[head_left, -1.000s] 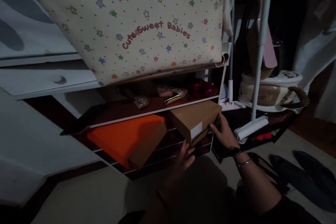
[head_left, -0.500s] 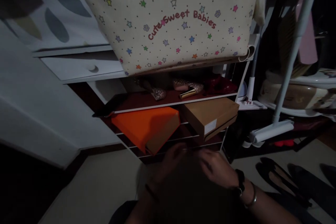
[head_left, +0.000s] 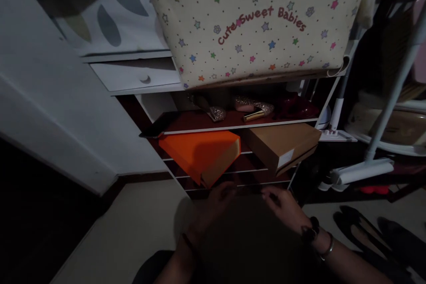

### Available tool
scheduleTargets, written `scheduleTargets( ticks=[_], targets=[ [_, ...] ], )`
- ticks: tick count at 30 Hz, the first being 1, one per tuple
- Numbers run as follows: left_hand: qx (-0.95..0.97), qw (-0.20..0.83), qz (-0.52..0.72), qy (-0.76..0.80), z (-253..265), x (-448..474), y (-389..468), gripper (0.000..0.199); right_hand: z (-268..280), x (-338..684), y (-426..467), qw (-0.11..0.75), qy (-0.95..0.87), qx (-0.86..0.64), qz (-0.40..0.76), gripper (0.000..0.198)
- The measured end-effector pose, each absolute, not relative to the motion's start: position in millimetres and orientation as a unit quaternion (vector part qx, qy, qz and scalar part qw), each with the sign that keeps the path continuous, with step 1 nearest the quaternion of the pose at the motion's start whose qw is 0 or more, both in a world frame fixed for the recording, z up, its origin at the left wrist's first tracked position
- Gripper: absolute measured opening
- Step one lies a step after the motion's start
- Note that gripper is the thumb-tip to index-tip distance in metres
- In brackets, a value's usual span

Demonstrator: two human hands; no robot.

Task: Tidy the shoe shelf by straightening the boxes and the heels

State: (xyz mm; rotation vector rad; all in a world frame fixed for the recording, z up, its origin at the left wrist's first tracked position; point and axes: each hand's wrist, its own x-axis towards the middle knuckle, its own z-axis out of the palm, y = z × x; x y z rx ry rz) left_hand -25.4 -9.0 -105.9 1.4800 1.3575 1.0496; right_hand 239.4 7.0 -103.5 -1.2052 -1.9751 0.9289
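In the lower middle, my left hand (head_left: 222, 197) is held with its fingers loosely curled and a gap at the thumb. Across from it, my right hand (head_left: 284, 206) has thumb and fingers apart, with a dark band and a metal bangle at the wrist. Nothing can be made out in either hand. The area between and below them is too dark to read. Just beyond my left hand, an orange box (head_left: 196, 151) juts from a shelf at a slant. A brown cardboard box (head_left: 279, 142) with a white label sticks out beside it, beyond my right hand.
Glittery heeled shoes (head_left: 254, 108) and dark red shoes (head_left: 296, 106) stand on the shelf (head_left: 186, 120) above the boxes. A star-printed fabric bin (head_left: 259, 31) overhangs them. At right are a mop (head_left: 362, 171) and dark flat shoes (head_left: 362, 230) on the floor.
The view has shifted left, so the shelf and boxes appear further right. My right hand sits slightly further from my left, its thumb and fingers more clearly parted. The boxes stay in place.
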Motion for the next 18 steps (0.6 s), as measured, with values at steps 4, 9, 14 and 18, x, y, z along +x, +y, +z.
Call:
scheduleTargets(
  ticks=[4,9,14,18],
  targets=[
    [0.601,0.455,0.406,0.517,-106,-19,-14,0.039,-117,227,14,0.334,-0.641,-0.470,0.506,0.028],
    [0.594,0.467,0.393,0.523,-114,-10,-18,0.038,-130,209,19,0.373,-0.326,-0.524,0.693,0.020],
    [0.594,0.537,0.363,0.475,-158,13,-15,0.051,-153,185,3,0.349,-0.235,-0.529,0.738,0.006],
    [0.582,0.584,0.316,0.469,-186,30,-17,0.045,-172,180,-11,0.318,-0.237,-0.527,0.752,0.018]
  ],
)
